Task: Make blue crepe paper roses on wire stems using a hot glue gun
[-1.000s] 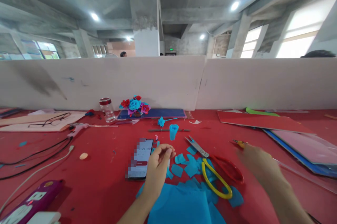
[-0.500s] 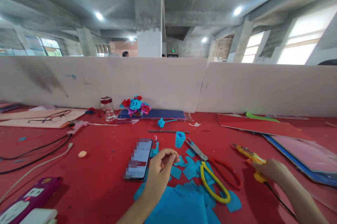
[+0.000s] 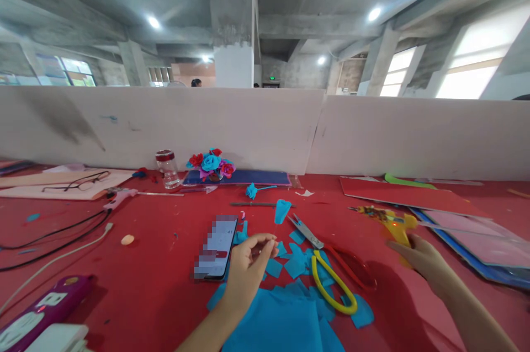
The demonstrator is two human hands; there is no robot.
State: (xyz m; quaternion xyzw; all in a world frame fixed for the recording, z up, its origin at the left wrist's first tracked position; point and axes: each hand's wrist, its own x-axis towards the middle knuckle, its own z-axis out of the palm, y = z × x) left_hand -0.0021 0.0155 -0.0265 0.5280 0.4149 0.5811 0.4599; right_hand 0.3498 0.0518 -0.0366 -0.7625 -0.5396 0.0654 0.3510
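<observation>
My left hand (image 3: 252, 258) is closed in a pinch above the blue paper. A small blue crepe-paper roll (image 3: 282, 212) stands just above its fingertips, tilted, seemingly on a thin stem that is hard to make out. My right hand (image 3: 422, 258) is wrapped round the grip of a yellow glue gun (image 3: 397, 225), lifted off the table with its nozzle pointing left. A clear glue stick trails from its back. Scissors (image 3: 331, 275) with one yellow and one red handle lie between the hands. Cut blue paper squares (image 3: 296, 264) and larger blue sheets (image 3: 273, 321) spread below.
A phone (image 3: 217, 247) lies left of my left hand. Beyond are a blue paper flower (image 3: 251, 191), a bouquet (image 3: 211, 163) and a lidded glass jar (image 3: 168, 170). A purple power strip (image 3: 45, 308) with cables sits left. Boards (image 3: 480, 241) lie at right.
My right hand has lifted the glue gun and turned it more level, nozzle leftward. The blue roll has tilted over my nearly still left hand.
</observation>
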